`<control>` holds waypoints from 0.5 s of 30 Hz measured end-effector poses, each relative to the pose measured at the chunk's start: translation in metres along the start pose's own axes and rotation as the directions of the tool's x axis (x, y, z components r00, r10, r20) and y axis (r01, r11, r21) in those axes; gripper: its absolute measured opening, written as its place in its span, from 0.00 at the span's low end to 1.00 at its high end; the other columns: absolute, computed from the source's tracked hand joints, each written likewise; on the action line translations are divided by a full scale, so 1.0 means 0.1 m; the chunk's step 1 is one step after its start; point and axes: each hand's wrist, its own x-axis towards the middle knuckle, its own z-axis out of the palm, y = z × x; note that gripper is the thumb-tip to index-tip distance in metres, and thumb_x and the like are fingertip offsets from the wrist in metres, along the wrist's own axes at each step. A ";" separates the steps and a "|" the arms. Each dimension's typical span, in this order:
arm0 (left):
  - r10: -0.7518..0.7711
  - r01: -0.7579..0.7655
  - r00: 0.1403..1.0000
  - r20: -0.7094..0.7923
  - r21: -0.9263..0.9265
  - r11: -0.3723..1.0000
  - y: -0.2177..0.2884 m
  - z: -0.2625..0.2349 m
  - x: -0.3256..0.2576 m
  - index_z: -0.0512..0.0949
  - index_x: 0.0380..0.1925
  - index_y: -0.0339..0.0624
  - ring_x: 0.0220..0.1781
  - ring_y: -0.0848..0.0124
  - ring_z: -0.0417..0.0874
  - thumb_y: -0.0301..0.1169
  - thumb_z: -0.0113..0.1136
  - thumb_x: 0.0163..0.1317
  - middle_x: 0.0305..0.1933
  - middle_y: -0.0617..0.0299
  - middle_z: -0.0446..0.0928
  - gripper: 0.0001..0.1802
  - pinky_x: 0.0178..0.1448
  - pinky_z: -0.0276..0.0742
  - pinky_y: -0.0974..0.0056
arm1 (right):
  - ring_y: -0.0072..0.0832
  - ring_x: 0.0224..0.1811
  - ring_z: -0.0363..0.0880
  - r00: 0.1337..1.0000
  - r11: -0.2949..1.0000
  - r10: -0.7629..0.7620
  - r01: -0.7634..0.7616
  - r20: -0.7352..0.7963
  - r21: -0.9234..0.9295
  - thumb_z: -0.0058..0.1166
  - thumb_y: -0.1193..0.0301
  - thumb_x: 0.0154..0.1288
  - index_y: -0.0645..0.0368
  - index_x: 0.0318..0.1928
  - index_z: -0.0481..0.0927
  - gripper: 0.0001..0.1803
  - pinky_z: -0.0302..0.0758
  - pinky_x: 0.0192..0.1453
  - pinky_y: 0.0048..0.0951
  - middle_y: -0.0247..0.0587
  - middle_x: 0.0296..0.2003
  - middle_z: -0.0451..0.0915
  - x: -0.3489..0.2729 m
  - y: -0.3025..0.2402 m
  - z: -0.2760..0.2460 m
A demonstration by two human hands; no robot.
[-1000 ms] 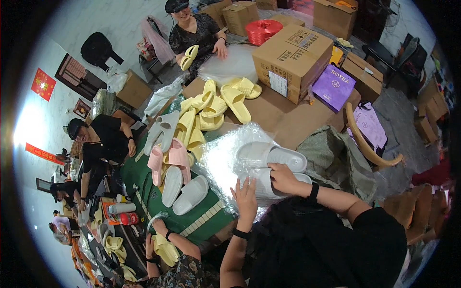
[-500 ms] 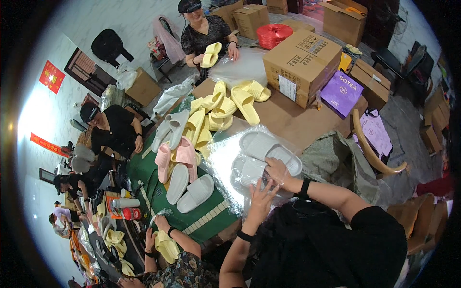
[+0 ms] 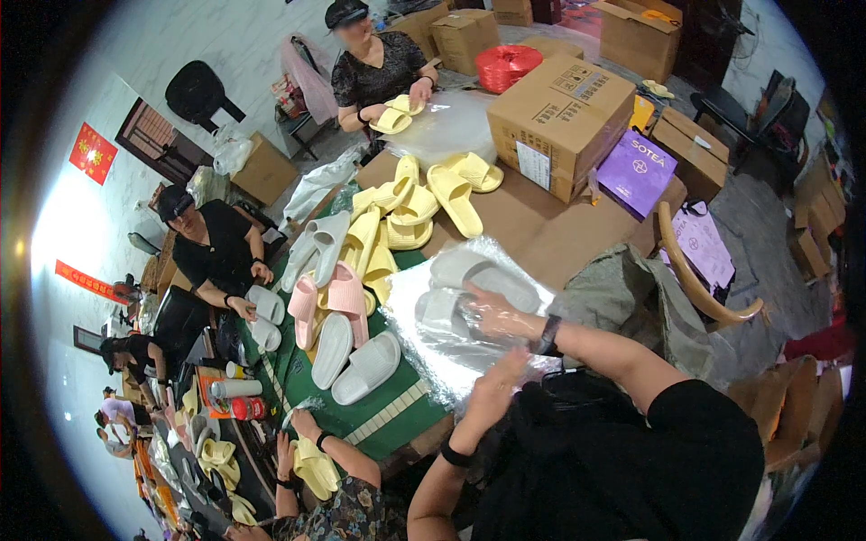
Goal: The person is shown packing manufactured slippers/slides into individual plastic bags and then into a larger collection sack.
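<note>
A pair of pale grey slippers (image 3: 487, 278) lies side by side under clear plastic film, on a shiny stack of clear plastic bags (image 3: 415, 338). My right hand (image 3: 507, 316) reaches under the film, its fingers gripping the near slipper at the inner side between the two; the fingertips are partly hidden. Just below the bag's near edge, my left hand (image 3: 496, 389) is raised with fingers stretched out and nothing in it. Left of the bags sit another grey pair (image 3: 365, 365), a pink pair (image 3: 345, 298) and a heap of yellow slippers (image 3: 410, 207).
A large cardboard box (image 3: 561, 126) and a purple bag (image 3: 636, 176) stand at the far right of the table. A grey-green woven sack (image 3: 622, 298) lies at right. Across the table a person holds yellow slippers (image 3: 397, 115). Co-workers stand at left; another's hands (image 3: 302, 424) are nearby.
My right hand and the grey slippers have shifted left, now covered by the film. My left hand has dropped lower, away from the slippers. At left, a co-worker now handles grey slippers.
</note>
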 end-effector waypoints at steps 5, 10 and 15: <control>-0.422 0.414 0.801 -0.426 -0.117 0.903 -0.10 -0.19 0.02 0.80 0.41 0.33 0.40 0.71 0.83 0.31 0.50 0.69 0.38 0.54 0.83 0.13 0.47 0.76 0.68 | 0.32 0.46 0.76 0.639 0.851 -0.102 -0.340 0.762 0.399 0.66 0.62 0.52 0.59 0.56 0.73 0.31 0.72 0.53 0.31 0.45 0.51 0.76 -0.37 0.06 -0.12; -0.418 0.403 0.867 -0.272 -0.113 0.908 -0.07 -0.16 0.01 0.80 0.39 0.34 0.39 0.68 0.83 0.30 0.51 0.68 0.37 0.54 0.83 0.12 0.46 0.76 0.66 | 0.37 0.68 0.59 0.629 0.910 -0.196 -0.169 0.752 0.379 0.60 0.55 0.60 0.56 0.68 0.59 0.40 0.57 0.69 0.34 0.49 0.67 0.60 -0.85 -0.47 -0.59; -0.018 0.057 0.973 -0.231 0.163 0.985 0.03 -0.15 0.27 0.79 0.45 0.39 0.51 0.55 0.78 0.27 0.61 0.59 0.47 0.51 0.79 0.13 0.56 0.71 0.58 | 0.43 0.65 0.62 0.941 0.854 -0.331 0.269 0.066 0.445 0.46 0.60 0.70 0.56 0.63 0.64 0.25 0.57 0.68 0.39 0.50 0.61 0.66 -0.81 0.01 0.07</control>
